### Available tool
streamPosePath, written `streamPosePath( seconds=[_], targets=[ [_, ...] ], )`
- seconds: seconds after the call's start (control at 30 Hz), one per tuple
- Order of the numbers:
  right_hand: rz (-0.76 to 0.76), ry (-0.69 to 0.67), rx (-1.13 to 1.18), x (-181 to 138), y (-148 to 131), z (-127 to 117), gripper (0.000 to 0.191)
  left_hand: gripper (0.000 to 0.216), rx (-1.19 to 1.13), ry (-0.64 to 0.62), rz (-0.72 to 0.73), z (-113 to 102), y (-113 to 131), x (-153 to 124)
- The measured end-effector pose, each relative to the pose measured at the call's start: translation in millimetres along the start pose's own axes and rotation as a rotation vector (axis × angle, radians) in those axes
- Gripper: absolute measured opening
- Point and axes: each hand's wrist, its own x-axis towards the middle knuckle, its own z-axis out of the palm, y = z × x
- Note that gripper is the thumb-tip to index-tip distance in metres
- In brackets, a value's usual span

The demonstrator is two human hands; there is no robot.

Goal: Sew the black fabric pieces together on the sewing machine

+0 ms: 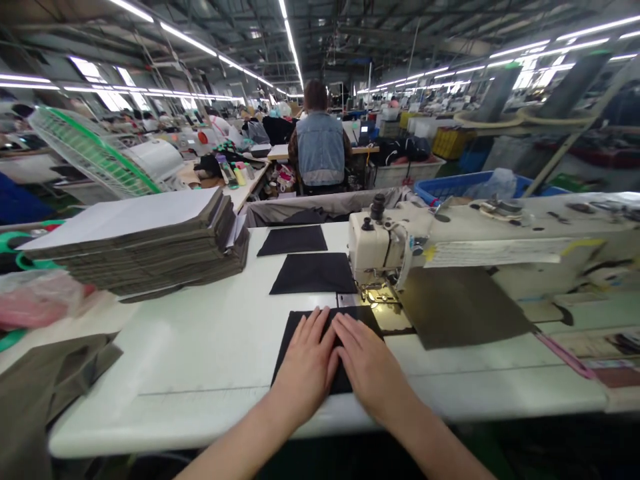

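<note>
My left hand (311,357) and my right hand (364,357) lie flat, side by side, on a black fabric panel (286,339) at the table's front edge. Their fingers are stretched out and point away from me; the inner edges of the hands meet. Much of the panel is covered by them. Just beyond my fingertips, to the right, is the lit needle area of a sewing machine (373,250). Two more black fabric pieces (313,273) rest one behind the other past my hands. An olive fabric sheet (465,310) lies under the machine's arm.
A tall stack of olive fabric panels (150,247) topped with white sheets stands at left on the white table (200,347). Loose olive cloth (45,387) hangs at the left edge. Pink scissors (565,357) lie at right. A seated person (320,147) is ahead, near a blue basket (430,190).
</note>
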Motion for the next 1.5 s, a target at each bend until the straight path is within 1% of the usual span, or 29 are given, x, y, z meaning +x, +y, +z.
streamPosePath(
  seconds=[0.1,0.17,0.23,0.3,0.37,0.5,0.6,0.8,1.07,1.17,1.23,1.3,1.4,1.43,1.5],
  targets=[
    [0.057,-0.003,-0.006,-25,17,-7,0.041,0.046,-0.015,-0.016,-0.006,-5,-7,-2],
    [0.076,0.018,-0.003,-36,29,-14,0.038,0.045,-0.025,-0.039,-0.036,-8,-5,4],
    [0.075,0.043,0.002,-40,37,-18,0.036,0.048,-0.058,-0.082,-0.019,-10,0,13],
    [0.077,0.059,-0.001,-36,42,-18,0.035,0.054,-0.093,-0.134,0.052,-10,3,25],
    [0.089,0.06,-0.002,-29,44,-16,0.034,0.056,-0.102,-0.174,0.111,-10,0,36],
    [0.133,0.057,0.013,-15,44,-13,0.033,0.055,-0.099,-0.193,0.151,-12,-14,50],
    [0.157,0.063,0.011,-12,44,-11,0.032,0.054,-0.097,-0.198,0.175,-13,-20,52],
    [0.159,0.043,-0.007,-13,44,-12,0.032,0.055,-0.114,-0.184,0.187,-9,-22,52],
    [0.16,0.045,-0.039,-7,42,-15,0.034,0.055,-0.122,-0.132,0.204,-3,-28,55],
    [0.144,0.067,-0.044,-9,41,-15,0.034,0.056,-0.114,-0.146,0.199,-5,-28,56],
    [0.116,0.083,-0.04,-16,41,-17,0.032,0.054,-0.115,-0.148,0.211,-9,-25,53],
    [0.075,0.094,-0.033,-28,41,-22,0.029,0.047,-0.137,-0.163,0.304,-15,-19,45],
    [-0.01,0.106,-0.011,-48,41,-31,0.025,0.045,-0.197,-0.222,0.528,-23,-9,30],
    [-0.038,0.106,-0.002,-52,40,-34,0.025,0.045,-0.211,-0.235,0.573,-24,-8,27],
    [-0.071,0.097,0.005,-55,40,-38,0.025,0.044,-0.222,-0.225,0.587,-24,-7,23]
  ],
)
